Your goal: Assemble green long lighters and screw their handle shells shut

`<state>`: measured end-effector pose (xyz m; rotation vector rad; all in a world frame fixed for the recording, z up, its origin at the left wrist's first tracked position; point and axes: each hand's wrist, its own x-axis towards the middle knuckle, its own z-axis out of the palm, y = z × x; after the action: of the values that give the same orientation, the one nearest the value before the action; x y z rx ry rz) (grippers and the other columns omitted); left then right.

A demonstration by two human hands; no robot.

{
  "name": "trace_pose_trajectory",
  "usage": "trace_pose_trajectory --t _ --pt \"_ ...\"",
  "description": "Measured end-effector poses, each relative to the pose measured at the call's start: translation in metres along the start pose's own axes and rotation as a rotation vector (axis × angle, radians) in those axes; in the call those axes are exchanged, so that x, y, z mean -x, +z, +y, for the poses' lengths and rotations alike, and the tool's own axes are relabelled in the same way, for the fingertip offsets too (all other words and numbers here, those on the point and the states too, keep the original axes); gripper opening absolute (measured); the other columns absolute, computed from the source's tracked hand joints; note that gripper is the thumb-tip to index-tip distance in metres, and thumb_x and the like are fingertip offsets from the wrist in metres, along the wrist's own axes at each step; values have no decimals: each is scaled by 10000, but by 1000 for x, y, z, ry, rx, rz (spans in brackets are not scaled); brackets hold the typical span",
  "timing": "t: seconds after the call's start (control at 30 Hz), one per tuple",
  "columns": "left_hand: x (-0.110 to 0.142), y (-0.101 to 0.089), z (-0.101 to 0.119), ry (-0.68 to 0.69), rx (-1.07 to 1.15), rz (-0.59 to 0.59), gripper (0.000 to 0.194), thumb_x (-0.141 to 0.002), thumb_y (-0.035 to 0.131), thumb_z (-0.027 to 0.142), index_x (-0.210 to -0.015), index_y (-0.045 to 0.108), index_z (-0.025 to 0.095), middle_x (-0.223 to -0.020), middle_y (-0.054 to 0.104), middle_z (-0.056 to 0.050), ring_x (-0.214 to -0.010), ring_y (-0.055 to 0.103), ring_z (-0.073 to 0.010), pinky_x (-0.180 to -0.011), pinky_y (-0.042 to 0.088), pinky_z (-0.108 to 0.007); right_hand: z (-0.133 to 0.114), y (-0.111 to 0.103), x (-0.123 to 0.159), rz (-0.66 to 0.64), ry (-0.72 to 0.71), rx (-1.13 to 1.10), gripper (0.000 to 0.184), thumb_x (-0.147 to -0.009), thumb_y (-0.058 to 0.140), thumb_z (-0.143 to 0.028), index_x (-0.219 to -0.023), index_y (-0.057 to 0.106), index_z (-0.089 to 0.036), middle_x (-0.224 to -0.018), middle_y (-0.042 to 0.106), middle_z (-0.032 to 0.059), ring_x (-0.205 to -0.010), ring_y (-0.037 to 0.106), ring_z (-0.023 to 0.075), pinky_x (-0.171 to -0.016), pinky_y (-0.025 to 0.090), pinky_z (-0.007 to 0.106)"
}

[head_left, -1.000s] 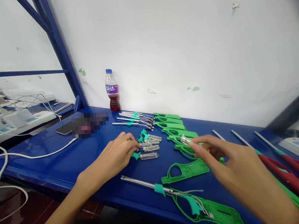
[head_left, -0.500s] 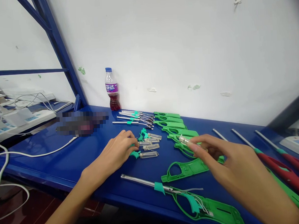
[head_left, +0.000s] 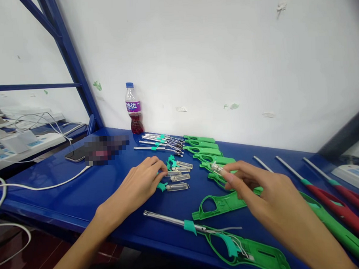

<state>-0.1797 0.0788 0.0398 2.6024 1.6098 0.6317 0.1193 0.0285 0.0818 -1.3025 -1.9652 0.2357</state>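
My left hand (head_left: 140,187) rests on the blue table (head_left: 81,194), fingers curled at a cluster of small clear tubes with teal caps (head_left: 177,176); whether it grips one is hidden. My right hand (head_left: 265,196) pinches a small clear tube (head_left: 216,168) above the stack of green lighter shells (head_left: 212,157). A single green shell half (head_left: 218,204) lies below it. Near the front edge lies an open green lighter (head_left: 241,252) with a metal tube and wires.
A purple-label bottle (head_left: 133,108) stands by the wall. Metal tubes with wires (head_left: 160,143) lie behind the cluster. Finished red and green long lighters (head_left: 334,207) lie at the right. A phone (head_left: 76,155) and white cable (head_left: 50,183) are at left.
My right hand with the clear tube has drifted slightly left. My left hand stays at the cluster of tubes.
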Motion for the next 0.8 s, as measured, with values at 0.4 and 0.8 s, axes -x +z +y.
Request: trace_pose_trajectory --t 0.4,0.8 --pt "-1 -4 9 18 201 94 145 -1026 580 224 -989 720 219 -827 754 8 -679 658 -169 -631 441 -269 2 -1 -7 -264 221 -632 385 -1066 531 -619 -1049 617 -244 -681 775 33 -890 827 259 -655 624 299" --pt "7 -13 52 -151 775 229 173 -988 696 342 -956 767 188 -759 790 -13 -609 731 -145 -544 531 -206 5 12 -10 -254 179 -399 225 -904 814 -492 -962 751 -283 -830 777 -9 -749 724 185 -641 551 279"
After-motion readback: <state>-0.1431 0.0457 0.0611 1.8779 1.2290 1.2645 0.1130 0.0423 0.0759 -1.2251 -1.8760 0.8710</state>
